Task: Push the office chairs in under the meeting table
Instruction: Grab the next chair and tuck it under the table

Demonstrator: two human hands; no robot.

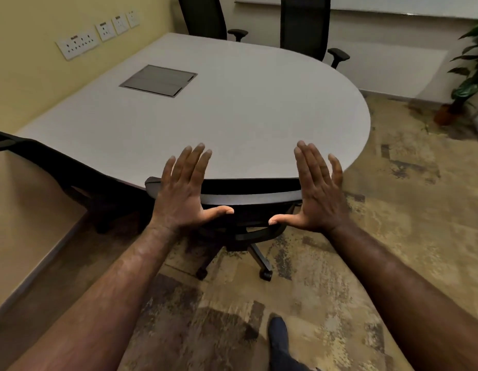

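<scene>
A grey meeting table (pixel 232 108) with a rounded near end fills the middle. A black office chair (pixel 248 199) stands right in front of me, its backrest top tucked against the table's near edge and its wheeled base (pixel 259 258) on the carpet. My left hand (pixel 184 191) and my right hand (pixel 318 194) are held flat with fingers spread, above the two ends of the chair's backrest; whether they touch it I cannot tell. Neither hand grips anything. Two more black chairs (pixel 203 14) (pixel 304 25) stand at the far side. Another chair (pixel 58 167) is at the left.
A yellow wall with several power sockets (pixel 77 44) runs along the table's left side. A metal cable hatch (pixel 159 80) is set into the tabletop. A potted plant (pixel 468 76) stands at the right. My shoe (pixel 279 336) rests on the patterned carpet.
</scene>
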